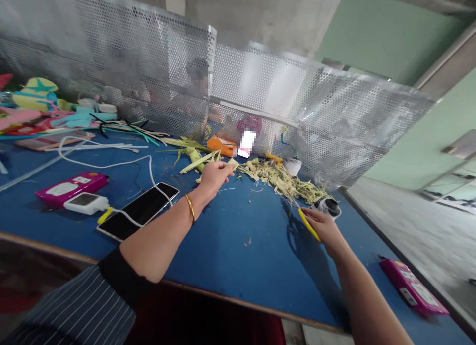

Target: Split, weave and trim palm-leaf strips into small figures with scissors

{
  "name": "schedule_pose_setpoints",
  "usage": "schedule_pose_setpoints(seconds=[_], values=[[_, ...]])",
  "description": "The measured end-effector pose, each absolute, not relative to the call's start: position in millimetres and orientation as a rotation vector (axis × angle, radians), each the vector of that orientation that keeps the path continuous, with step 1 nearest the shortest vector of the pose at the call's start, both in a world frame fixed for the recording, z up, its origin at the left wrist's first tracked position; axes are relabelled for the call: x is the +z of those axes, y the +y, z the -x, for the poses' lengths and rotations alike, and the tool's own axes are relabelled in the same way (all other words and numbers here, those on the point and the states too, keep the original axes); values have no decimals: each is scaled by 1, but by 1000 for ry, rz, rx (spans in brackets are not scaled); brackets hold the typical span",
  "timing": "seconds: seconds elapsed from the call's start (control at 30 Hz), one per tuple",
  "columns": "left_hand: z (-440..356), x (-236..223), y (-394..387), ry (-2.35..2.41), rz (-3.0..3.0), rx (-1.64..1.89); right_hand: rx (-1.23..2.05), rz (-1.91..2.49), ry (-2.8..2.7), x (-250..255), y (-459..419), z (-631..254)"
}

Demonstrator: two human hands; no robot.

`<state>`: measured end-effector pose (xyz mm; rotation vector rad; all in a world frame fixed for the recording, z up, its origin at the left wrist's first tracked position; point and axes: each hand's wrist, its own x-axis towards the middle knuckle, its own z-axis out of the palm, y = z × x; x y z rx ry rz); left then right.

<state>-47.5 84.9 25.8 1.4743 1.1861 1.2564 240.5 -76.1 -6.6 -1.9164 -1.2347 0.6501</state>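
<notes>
My left hand (213,179), with a gold bangle at the wrist, pinches a short pale green husk strip (233,163) between thumb and fingers above the blue table. In my right hand (327,231) are yellow-handled scissors (309,227), their blades pointing away toward a pile of shredded husk bits (277,179). How far the blades are apart is hard to make out. Longer green husk leaves (195,160) lie just beyond my left hand. A black-and-white roll (329,207), perhaps thread, sits behind my right hand.
Perforated metal screens (256,82) edge the table's back. On the left lie a phone (143,211), a white cable (107,165) and a magenta device (72,189). An orange box (222,145) stands behind the leaves. Another magenta device (412,288) is at right.
</notes>
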Motion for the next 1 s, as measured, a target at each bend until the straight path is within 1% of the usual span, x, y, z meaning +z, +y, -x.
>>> schedule_pose_setpoints(seconds=[0.03,0.2,0.27,0.33,0.4,0.5,0.57,0.7,0.77,0.87,1.0], values=[[48,26,85,1185,-1473,1256,679,1889,-1236,-5,-79,-239],[46,23,86,1168,-1479,1245,1132,1609,-1533,5,-95,-204],[45,21,87,1167,-1470,1233,1208,1607,-1621,5,-86,-192],[44,20,87,1167,-1462,1229,1119,1715,-1603,1,-69,-191],[45,21,87,1163,-1464,1236,895,1859,-1495,-3,-49,-198],[49,27,87,1161,-1463,1254,672,1912,-1397,-5,-28,-207],[52,31,87,1151,-1429,1277,639,1893,-1398,-7,-23,-200],[56,35,89,1129,-1343,1337,764,1817,-1534,-14,-17,-157],[57,36,88,1128,-1346,1332,770,1842,-1576,-17,-11,-141],[57,35,86,1148,-1372,1302,625,1967,-1526,-17,0,-148],[56,33,87,1205,-1435,1275,341,2111,-1372,-9,-9,-190]])
